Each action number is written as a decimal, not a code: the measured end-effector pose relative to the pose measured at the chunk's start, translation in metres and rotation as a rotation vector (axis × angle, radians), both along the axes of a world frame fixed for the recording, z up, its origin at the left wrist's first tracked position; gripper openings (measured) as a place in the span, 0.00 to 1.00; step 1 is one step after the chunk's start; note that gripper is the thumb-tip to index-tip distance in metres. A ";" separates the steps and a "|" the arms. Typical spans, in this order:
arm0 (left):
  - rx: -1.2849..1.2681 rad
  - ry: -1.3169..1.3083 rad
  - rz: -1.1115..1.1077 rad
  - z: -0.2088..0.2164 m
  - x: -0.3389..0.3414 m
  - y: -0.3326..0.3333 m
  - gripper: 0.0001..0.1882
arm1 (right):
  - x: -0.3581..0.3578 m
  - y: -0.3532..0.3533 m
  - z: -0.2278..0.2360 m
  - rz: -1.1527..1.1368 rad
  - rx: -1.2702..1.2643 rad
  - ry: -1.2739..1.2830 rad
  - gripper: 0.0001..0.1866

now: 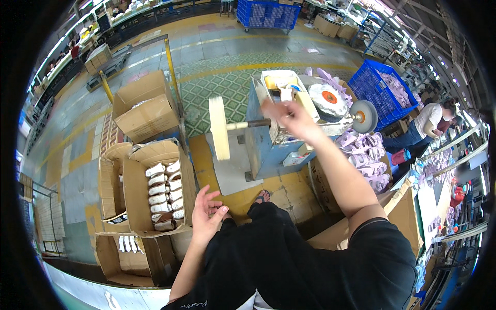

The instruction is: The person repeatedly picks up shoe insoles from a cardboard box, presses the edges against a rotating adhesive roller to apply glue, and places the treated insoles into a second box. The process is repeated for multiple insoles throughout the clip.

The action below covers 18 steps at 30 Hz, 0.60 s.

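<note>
My left hand [207,213] hangs in front of my body with its fingers apart and nothing in it. Close by on its left is a carton [135,199] with rows of white shoe-like pieces [159,189]. My right hand [293,121] reaches over the top of a blue buffing machine [258,147], beside a white tray [266,82]. Motion smears its fingers, so whether they grip anything is unclear. Inside the tray lie a yellow item and a small white piece [286,94]. A pale buffing wheel [219,128] sticks out on a shaft from the machine's left side.
A fluffy white wheel [327,99] and a grey disc [364,117] sit at the machine's right. Lilac sandals [367,160] are heaped beyond my right arm, near a blue crate [372,85]. Another carton [145,116] stands far left by a yellow-posted frame. A person [426,121] works at right.
</note>
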State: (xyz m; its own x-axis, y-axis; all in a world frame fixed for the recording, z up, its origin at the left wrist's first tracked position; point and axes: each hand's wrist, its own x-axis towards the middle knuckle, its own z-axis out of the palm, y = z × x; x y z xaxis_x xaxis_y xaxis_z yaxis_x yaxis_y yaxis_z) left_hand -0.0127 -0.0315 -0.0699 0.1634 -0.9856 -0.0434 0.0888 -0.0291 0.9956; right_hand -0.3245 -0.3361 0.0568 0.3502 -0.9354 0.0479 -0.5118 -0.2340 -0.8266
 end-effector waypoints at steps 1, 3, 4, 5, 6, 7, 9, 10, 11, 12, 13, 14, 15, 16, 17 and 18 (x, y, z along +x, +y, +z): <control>0.044 0.004 0.001 -0.003 -0.001 -0.001 0.46 | -0.021 -0.032 0.008 -0.096 -0.064 0.064 0.34; 0.134 0.013 0.013 -0.009 -0.002 -0.003 0.41 | -0.034 -0.083 -0.004 -0.573 -0.422 0.509 0.40; 0.142 -0.033 0.025 -0.013 -0.004 -0.004 0.36 | -0.045 -0.101 -0.011 -0.604 -0.407 0.525 0.41; 0.142 -0.050 0.003 -0.017 -0.006 -0.005 0.36 | -0.052 -0.117 -0.019 -0.658 -0.331 0.572 0.42; 0.149 -0.069 -0.011 -0.020 -0.007 -0.007 0.35 | -0.055 -0.127 -0.029 -0.641 -0.319 0.540 0.41; 0.176 -0.091 -0.024 -0.024 -0.007 -0.009 0.35 | -0.056 -0.133 -0.038 -0.585 -0.284 0.534 0.43; 0.161 -0.151 -0.019 -0.030 -0.009 -0.011 0.36 | -0.049 -0.135 -0.050 -0.560 -0.188 0.655 0.42; 0.151 -0.210 -0.018 -0.033 -0.010 -0.010 0.35 | -0.041 -0.129 -0.055 -0.606 -0.269 0.727 0.41; 0.147 -0.251 -0.006 -0.035 -0.011 -0.011 0.34 | -0.030 -0.121 -0.058 -0.665 -0.369 0.794 0.40; 0.156 -0.284 0.011 -0.037 -0.012 -0.011 0.34 | -0.019 -0.112 -0.058 -0.621 -0.453 0.754 0.39; 0.216 -0.246 0.009 -0.037 -0.013 -0.012 0.33 | -0.008 -0.103 -0.057 -0.599 -0.528 0.733 0.38; 0.181 -0.271 0.011 -0.037 -0.014 -0.012 0.33 | 0.002 -0.096 -0.053 -0.523 -0.527 0.749 0.38; 0.255 -0.254 -0.007 -0.035 -0.014 -0.015 0.33 | 0.009 -0.090 -0.048 -0.465 -0.506 0.815 0.39; 0.213 -0.333 -0.023 -0.033 -0.014 -0.014 0.31 | 0.019 -0.086 -0.044 -0.453 -0.439 0.850 0.39; 0.200 -0.369 -0.040 -0.029 -0.013 -0.015 0.31 | 0.028 -0.083 -0.040 -0.455 -0.368 0.914 0.39; 0.222 -0.388 -0.069 -0.025 -0.012 -0.016 0.30 | 0.032 -0.081 -0.036 -0.446 -0.310 0.988 0.39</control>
